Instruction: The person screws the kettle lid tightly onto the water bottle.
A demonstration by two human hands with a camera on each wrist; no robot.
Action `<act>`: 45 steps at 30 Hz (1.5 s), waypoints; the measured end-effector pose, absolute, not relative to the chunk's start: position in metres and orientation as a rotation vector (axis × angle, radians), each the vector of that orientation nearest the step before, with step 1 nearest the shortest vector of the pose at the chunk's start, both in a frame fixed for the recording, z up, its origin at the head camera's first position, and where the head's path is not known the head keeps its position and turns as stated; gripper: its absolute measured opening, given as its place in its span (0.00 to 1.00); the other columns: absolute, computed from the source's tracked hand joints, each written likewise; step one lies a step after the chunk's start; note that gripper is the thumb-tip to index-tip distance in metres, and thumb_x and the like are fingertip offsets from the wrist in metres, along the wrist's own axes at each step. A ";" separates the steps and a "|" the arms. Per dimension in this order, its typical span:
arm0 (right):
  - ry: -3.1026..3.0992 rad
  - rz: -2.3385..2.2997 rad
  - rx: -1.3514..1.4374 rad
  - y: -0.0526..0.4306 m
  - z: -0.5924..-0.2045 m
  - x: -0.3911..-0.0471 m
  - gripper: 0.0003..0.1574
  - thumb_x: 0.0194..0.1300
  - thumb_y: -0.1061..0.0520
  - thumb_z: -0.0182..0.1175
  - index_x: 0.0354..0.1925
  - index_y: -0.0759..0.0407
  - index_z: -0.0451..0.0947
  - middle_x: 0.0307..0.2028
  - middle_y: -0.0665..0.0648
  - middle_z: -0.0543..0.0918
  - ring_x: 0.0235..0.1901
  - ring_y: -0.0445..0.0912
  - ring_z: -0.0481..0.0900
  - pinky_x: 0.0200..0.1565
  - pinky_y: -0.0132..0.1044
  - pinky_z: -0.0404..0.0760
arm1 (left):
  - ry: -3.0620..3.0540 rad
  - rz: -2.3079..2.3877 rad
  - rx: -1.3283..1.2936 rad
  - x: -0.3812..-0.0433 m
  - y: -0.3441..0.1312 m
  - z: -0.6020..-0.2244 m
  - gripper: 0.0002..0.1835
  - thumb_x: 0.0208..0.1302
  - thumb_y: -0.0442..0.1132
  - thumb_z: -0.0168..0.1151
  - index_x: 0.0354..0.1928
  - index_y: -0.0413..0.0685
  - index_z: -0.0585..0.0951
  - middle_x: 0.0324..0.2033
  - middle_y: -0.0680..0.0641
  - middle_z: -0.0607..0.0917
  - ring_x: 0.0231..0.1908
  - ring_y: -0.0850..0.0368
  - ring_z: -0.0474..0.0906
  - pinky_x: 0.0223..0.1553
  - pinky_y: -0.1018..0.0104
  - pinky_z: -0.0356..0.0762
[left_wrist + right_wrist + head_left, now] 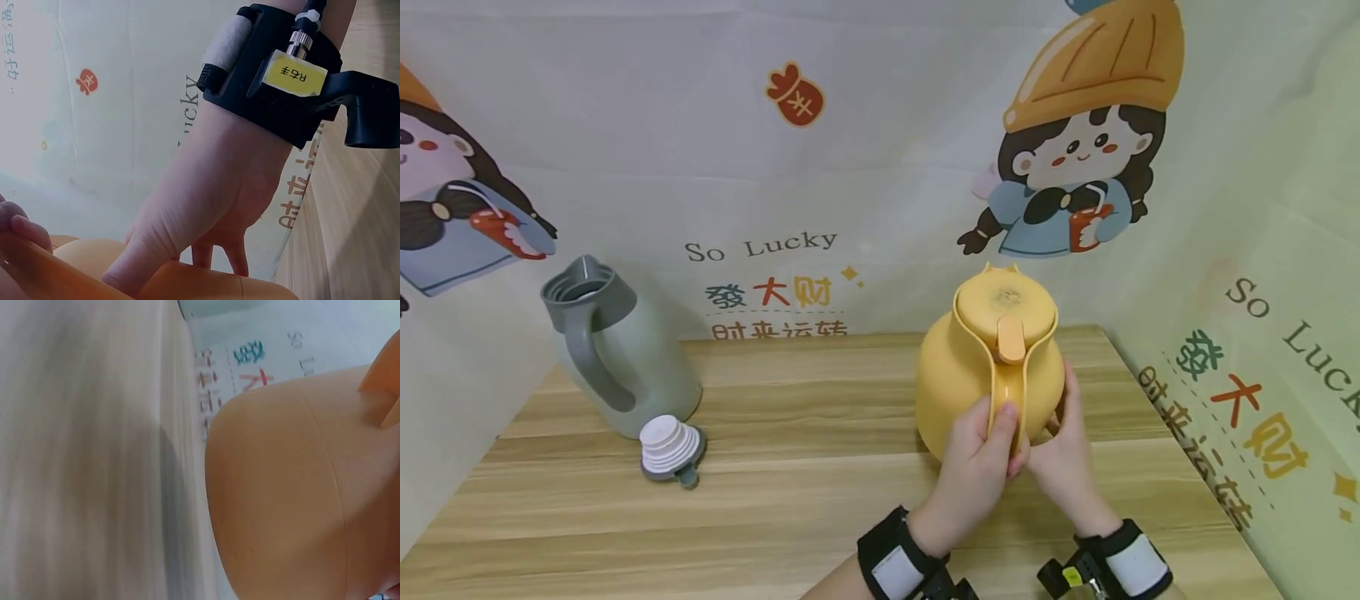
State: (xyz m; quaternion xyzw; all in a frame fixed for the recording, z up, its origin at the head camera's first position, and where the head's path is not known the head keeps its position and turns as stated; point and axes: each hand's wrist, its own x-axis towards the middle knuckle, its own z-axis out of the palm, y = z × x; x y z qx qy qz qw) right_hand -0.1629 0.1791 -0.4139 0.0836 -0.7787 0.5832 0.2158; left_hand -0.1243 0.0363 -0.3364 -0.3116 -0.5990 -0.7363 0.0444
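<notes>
A yellow thermos jug (940, 387) stands at the right of the table, its handle facing me and its round lid with a lever on top. My left hand (973, 454) grips the handle, thumb laid along its outer side. Against the right side of the jug's body rests my right hand (1067, 454), fingers extended along it. In the left wrist view the right hand (194, 194) spreads its thumb and fingers over the jug (187, 281). The right wrist view shows the jug's smooth body (281, 487) close up, its base beside the tabletop.
A grey-green thermos jug (651, 350) without a stopper stands at the back left. In front of it lies a white ribbed stopper (670, 446) with a grey rim. The wooden table (790, 517) meets a printed cloth backdrop (880, 167) behind and at the right.
</notes>
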 end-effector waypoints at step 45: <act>-2.291 1.728 0.353 0.234 -0.416 -0.264 0.66 0.41 0.78 0.55 0.70 0.54 0.31 0.67 0.62 0.45 0.62 0.55 0.50 0.44 0.34 0.67 | -1.884 -2.259 -0.719 -0.230 0.099 -0.355 0.15 0.73 0.35 0.41 0.29 0.31 0.67 0.11 0.50 0.67 0.12 0.62 0.61 0.15 0.75 0.60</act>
